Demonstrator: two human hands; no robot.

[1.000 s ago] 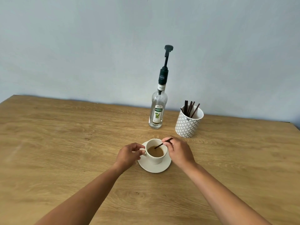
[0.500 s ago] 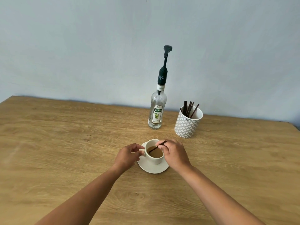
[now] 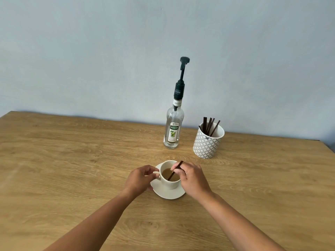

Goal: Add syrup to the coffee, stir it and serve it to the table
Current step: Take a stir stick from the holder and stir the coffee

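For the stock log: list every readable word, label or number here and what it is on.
"TEISSEIRE": front label of the clear glass syrup bottle.
"MOJITO": its white neck band, and the foot of the front label.
"TEISSEIRE": its dark pump collar.
Smaller label print: too small to read.

A light wooden table point(image 3: 72, 169) with plain grain carries three things directly on its top: a white saucer point(image 3: 167, 194) near the middle, a clear glass syrup bottle point(image 3: 173, 131) standing upright farther back, and a patterned white holder point(image 3: 206, 146) upright just right of the bottle, not touching it
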